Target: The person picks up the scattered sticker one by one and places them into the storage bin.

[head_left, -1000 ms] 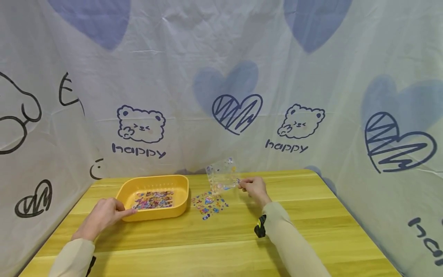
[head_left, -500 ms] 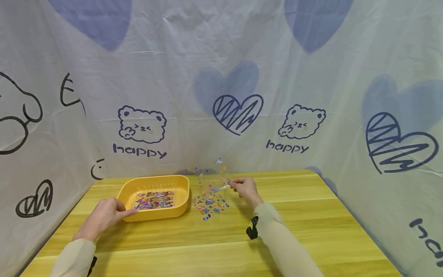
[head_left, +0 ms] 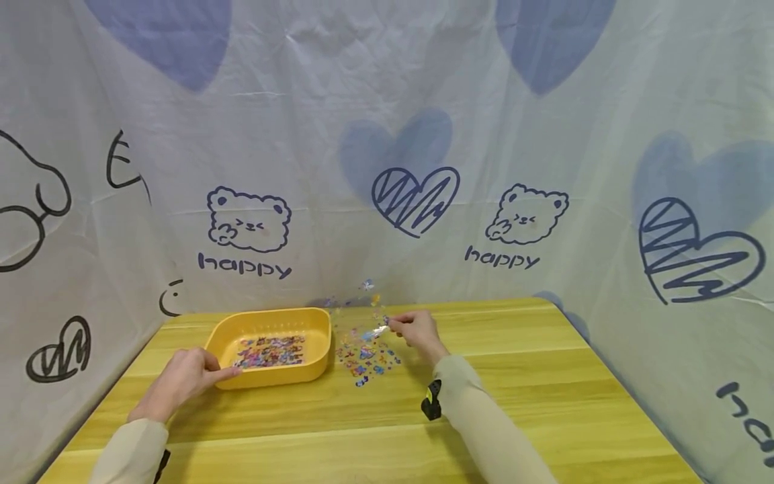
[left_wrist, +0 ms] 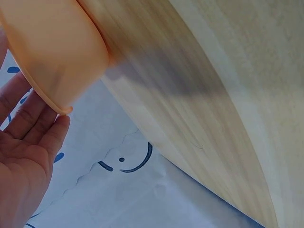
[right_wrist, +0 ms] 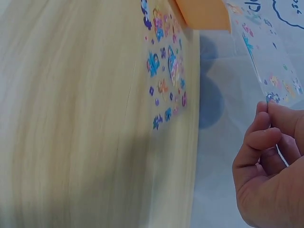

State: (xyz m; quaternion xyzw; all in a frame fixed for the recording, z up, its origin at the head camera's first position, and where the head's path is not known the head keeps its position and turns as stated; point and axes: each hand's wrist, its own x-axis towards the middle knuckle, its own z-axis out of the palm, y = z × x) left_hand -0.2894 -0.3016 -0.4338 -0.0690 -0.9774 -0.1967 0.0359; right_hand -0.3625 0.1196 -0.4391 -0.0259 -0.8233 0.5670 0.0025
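My right hand [head_left: 417, 331] pinches the corner of a clear sticker sheet [right_wrist: 273, 52] between thumb and fingertips. It holds the sheet raised and tilted, just right of a yellow plastic basket [head_left: 272, 380]. Below it a second clear sticker sheet [right_wrist: 166, 71], printed with small colourful figures, lies on the table. More colourful stickers [head_left: 272, 351] lie inside the basket. My left hand [head_left: 178, 380] holds the basket's left end, its thumb along the near rim. In the left wrist view the fingers [left_wrist: 35, 114] reach the basket's rim from outside.
The wooden table [head_left: 363, 444] runs back to a pale curtain [head_left: 387, 81] with hearts, bears and lettering. More of this cloth hangs at both sides. A dark band with a yellow piece [head_left: 431, 399] sits at the right wrist.
My right hand has moved left with the raised sticker sheet, bringing it nearer the basket and over the lying sheet. The left hand and basket have stayed in place.
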